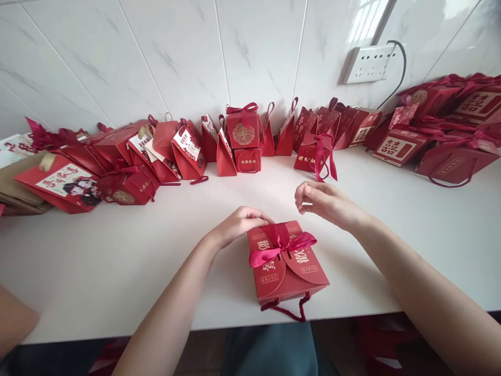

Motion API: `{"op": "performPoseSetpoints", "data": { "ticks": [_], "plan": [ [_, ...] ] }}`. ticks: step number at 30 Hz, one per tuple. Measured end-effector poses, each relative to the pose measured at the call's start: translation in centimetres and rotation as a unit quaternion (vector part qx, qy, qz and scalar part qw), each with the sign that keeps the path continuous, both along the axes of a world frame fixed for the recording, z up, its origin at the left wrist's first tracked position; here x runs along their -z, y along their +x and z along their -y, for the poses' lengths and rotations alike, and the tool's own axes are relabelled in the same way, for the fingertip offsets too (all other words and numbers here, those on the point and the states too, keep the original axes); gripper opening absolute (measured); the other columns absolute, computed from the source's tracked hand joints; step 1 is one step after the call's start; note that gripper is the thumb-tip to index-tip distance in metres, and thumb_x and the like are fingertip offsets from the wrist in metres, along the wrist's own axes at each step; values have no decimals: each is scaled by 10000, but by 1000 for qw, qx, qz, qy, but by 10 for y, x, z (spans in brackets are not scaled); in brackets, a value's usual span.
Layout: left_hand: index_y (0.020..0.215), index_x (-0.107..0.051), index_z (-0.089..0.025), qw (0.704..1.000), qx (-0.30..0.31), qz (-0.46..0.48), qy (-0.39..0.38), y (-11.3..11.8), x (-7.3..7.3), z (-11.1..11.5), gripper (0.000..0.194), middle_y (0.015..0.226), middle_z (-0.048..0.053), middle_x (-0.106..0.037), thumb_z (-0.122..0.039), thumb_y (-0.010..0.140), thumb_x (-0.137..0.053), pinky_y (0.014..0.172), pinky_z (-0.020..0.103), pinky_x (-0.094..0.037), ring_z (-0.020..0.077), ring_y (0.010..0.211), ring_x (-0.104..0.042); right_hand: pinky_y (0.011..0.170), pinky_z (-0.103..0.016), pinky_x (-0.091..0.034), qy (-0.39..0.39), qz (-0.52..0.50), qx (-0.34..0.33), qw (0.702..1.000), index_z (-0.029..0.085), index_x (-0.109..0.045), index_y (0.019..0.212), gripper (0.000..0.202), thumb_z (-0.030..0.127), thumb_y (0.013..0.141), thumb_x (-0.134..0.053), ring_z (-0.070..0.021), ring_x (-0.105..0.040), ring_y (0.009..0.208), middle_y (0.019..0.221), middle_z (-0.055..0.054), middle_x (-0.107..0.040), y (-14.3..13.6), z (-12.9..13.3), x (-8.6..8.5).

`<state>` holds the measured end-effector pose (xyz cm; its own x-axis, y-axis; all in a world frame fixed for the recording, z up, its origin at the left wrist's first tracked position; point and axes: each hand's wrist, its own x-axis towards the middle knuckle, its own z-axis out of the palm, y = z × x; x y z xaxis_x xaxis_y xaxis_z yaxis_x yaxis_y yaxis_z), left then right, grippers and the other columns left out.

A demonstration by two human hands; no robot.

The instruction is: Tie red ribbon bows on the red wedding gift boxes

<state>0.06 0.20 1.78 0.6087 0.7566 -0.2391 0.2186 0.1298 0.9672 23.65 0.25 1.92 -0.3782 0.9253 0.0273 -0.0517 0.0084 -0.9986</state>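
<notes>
A red gift box (pixel 274 284) with gold lettering sits near the table's front edge. Across its top lies a bright crimson ribbon bow (pixel 284 246), and a dark red rope handle (pixel 287 312) hangs from its near side. My left hand (pixel 245 223) holds the box at its far left corner, with the fingertips partly hidden behind it. A bit of red shows by those fingers, too small to make out. Raised beyond the box's far right corner, my right hand (pixel 323 202) is apart from it. Its fingers are curled in, and nothing shows in them.
Red gift boxes (pixel 247 130) with ribbons line the tiled wall, and more are piled at the right (pixel 450 128) and left. Ribbon pieces (pixel 199 180) lie on the white table (pixel 156 271). A power strip (pixel 370 65) is mounted on the wall. Another person's arm (pixel 15 318) shows lower left.
</notes>
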Motion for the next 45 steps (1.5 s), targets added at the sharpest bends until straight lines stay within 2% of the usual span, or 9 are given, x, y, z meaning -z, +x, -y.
{"op": "performPoseSetpoints", "data": {
  "ticks": [6,9,12,18,22,24,31,39,45],
  "plan": [
    [811,-705,-166,988,38,-124,78,-14,-4,-4,179,863,55,-701,-278,706,-612,679,273,-444,204,802,-617,937,-385,-441,56,73,-209,974,244,-504,1223,786,620,582,-761,-274,-485,1175,1270,-113,-466,14,17,-20],
    [907,-688,-174,992,-34,-76,94,-8,3,-5,230,1013,65,-680,-242,721,-572,783,297,-465,213,916,-623,1081,-436,-321,60,175,-294,938,285,-246,1447,1177,455,468,-876,-319,-308,1356,1464,-123,-302,11,29,-27],
    [929,-682,-165,996,-62,27,52,2,10,-4,246,1047,78,-671,-223,758,-514,874,323,-454,216,989,-618,1120,-450,-266,82,234,-295,923,295,-130,1492,1288,322,456,-894,-334,-226,1397,1522,-118,-215,6,36,-28],
    [954,-686,-159,981,-95,159,-54,5,13,-5,334,1048,76,-679,-228,645,-578,827,326,-469,239,947,-626,998,-442,-449,105,216,-138,961,330,-187,1458,940,316,692,-732,-295,-411,1300,1472,-112,-310,5,24,-13],
    [803,-663,-150,967,-231,97,42,1,16,-10,242,796,29,-668,-233,642,-502,693,268,-444,187,779,-603,940,-503,-473,136,238,133,952,266,-404,1312,683,516,735,-670,-322,-496,1189,1330,-144,-457,4,10,-3],
    [810,-652,-161,961,-253,27,110,1,19,-10,221,766,8,-646,-241,684,-489,645,239,-415,160,744,-580,932,-509,-474,134,227,183,947,249,-457,1241,607,586,761,-613,-321,-515,1159,1287,-150,-491,3,8,-3],
    [774,-640,-130,982,-174,-65,10,-8,9,-7,293,490,23,-588,-241,637,-407,518,262,-420,168,471,-561,1039,-516,-405,112,235,-78,962,295,-165,1450,1133,588,553,-793,-362,-243,1384,1530,-142,-153,19,11,-7],
    [614,-581,-141,972,-225,-10,63,-14,-5,-5,278,491,2,-575,-357,754,-475,546,234,-443,115,449,-533,972,-515,-464,92,201,-30,975,302,-243,1440,951,611,665,-701,-365,-354,1329,1498,-150,-245,32,4,-12],
    [536,-589,-135,998,33,-47,20,-4,-16,13,554,506,45,-622,-608,810,-499,495,244,-441,139,424,-561,913,-429,-526,122,296,-122,939,319,-56,1484,1205,364,560,-828,-329,-532,1192,1418,-128,-387,18,30,-23]
  ]
}}
